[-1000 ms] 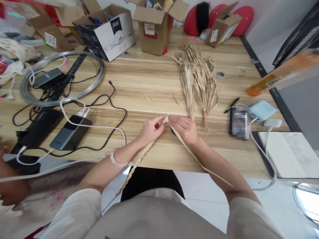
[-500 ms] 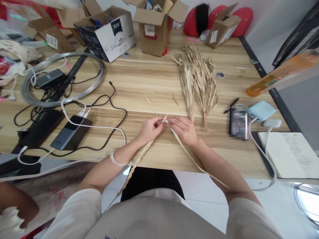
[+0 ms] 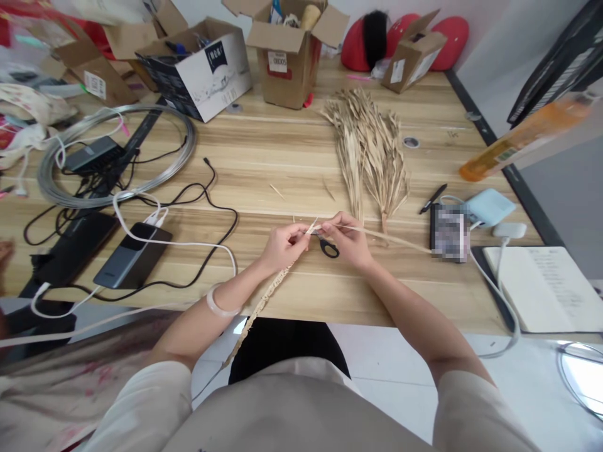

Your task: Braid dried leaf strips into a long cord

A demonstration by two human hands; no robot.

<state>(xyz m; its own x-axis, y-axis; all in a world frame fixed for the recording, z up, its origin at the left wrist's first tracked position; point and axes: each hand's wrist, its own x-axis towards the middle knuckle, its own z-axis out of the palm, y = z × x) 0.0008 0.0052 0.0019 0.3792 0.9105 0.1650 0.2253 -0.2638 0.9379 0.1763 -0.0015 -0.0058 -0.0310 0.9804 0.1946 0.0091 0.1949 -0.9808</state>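
Just right of centre, my left hand [image 3: 282,248] pinches the upper end of a long, rough cord wrapped in dried leaf [image 3: 264,302], which slants down past the table edge toward my lap. My right hand [image 3: 349,243] is close beside it, fingertips closed on a pale flat strip of dried leaf [image 3: 396,237] that stretches out to the right. Between the hands, a thin pointed end sticks up. Under my right fingers lie scissors [image 3: 330,250] with a black handle loop showing; their blades are mostly hidden. Beyond my right hand lie bundles of dried leaves [image 3: 370,150].
Left are a wire coil [image 3: 188,147], a power bank [image 3: 134,254] and tangled cables. Open cardboard boxes [image 3: 287,78] stand at the back. Right are an orange bottle [image 3: 522,141], a black pen [image 3: 433,198] and an open notebook [image 3: 541,289]. Another person's fingers [image 3: 4,251] show at the left edge.
The strip in my right hand has swung up from hanging across my right forearm to stretching rightward over the table. My right hand has turned, and the scissors' handle now shows. The other person's arm has shifted.
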